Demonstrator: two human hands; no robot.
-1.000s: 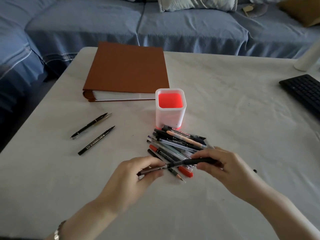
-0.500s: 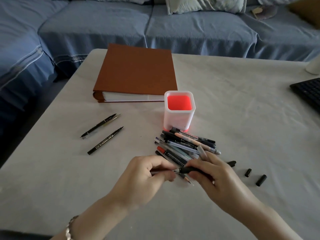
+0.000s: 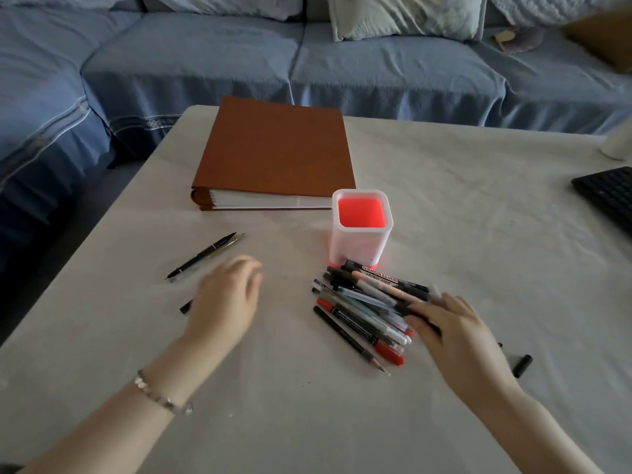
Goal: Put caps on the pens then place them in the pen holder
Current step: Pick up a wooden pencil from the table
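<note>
A white pen holder (image 3: pixel 359 248) with a red inside stands at mid-table. A pile of several pens and markers (image 3: pixel 362 302) lies just in front of it. My right hand (image 3: pixel 451 333) lies over the pile's right end, with a dark pen under its fingers; whether it grips that pen is unclear. My left hand (image 3: pixel 225 299) is blurred, out to the left of the pile, fingers loosely bent with nothing seen in them. It covers most of a black pen (image 3: pixel 186 306). Two thin pens (image 3: pixel 205 256) lie farther left. A loose black cap (image 3: pixel 523 365) lies right of my right hand.
A brown binder (image 3: pixel 277 148) lies flat behind the holder. A black keyboard (image 3: pixel 608 193) is at the right edge, with a white object (image 3: pixel 619 145) behind it. A blue sofa (image 3: pixel 376 70) runs along the far and left sides of the table.
My hands have parted. The left one swept left over the black pen lying there, and the right one dropped onto the pile's right end. The pen held between them is no longer raised.
</note>
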